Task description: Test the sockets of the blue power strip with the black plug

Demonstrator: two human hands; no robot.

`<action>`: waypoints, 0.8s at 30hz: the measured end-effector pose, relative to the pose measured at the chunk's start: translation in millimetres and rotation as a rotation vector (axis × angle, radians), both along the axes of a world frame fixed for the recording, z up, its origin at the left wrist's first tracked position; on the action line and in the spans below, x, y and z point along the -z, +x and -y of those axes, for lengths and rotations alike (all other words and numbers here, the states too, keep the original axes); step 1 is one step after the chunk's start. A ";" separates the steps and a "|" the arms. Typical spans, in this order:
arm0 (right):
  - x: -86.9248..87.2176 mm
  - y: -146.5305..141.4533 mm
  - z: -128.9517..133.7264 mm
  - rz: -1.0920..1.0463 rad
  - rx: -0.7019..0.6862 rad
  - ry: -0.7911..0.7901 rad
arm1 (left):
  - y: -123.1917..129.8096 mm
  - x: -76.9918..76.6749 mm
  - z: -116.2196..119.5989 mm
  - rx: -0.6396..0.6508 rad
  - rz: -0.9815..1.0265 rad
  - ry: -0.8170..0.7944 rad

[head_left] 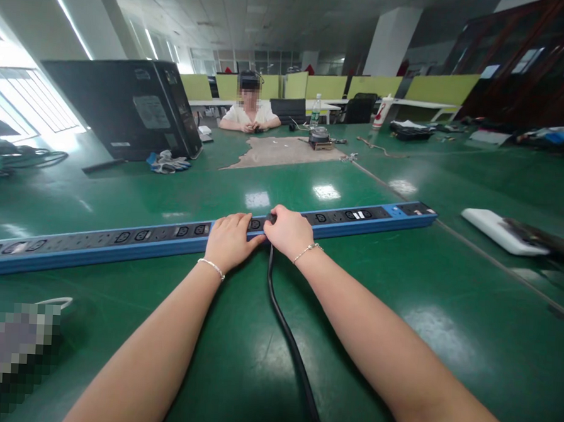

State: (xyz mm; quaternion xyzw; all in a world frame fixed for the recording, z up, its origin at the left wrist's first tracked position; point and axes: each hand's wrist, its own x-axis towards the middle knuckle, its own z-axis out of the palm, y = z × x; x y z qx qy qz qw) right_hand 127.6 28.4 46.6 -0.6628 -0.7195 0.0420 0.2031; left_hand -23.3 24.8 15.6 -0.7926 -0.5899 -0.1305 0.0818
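A long blue power strip with black sockets lies across the green table, its right end a little farther from me. My left hand grips it near the middle, fingers over the top and thumb along the near side. Right beside it, my right hand is closed around a black plug at a socket. The fingers hide most of the plug, so I cannot tell how deep it sits. From it a black cable runs down towards me between my forearms.
A black computer case stands at the back left, with gloves beside it. Across the table sits a person. A white object lies at right; a bottle stands at the back. A blurred-out item is at near left.
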 end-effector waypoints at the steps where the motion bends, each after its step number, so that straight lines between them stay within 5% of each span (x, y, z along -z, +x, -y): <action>1: -0.4 0.2 -1.5 -0.023 -0.002 -0.010 | 1.0 1.4 -0.7 -0.003 -0.002 0.017; 10: 11.6 1.1 -3.2 -0.260 -0.036 0.050 | -1.5 11.2 -4.7 0.040 -0.008 0.182; 15: -29.5 9.9 7.4 -0.470 -0.079 0.306 | -0.1 9.9 -4.6 0.019 0.008 0.179; 17: -50.0 30.1 7.8 -0.535 -0.072 0.333 | 0.1 10.1 -4.7 0.013 0.015 0.178; 19: -60.3 60.7 3.4 -0.554 -0.057 0.185 | 0.0 10.8 -5.1 0.011 0.021 0.174; 21: -58.4 95.5 -4.4 -0.524 -0.007 0.007 | -0.5 11.7 -5.7 0.013 0.024 0.172; 24: -44.2 137.3 -16.1 -0.369 0.126 -0.030 | -1.2 12.4 -6.4 0.015 0.025 0.168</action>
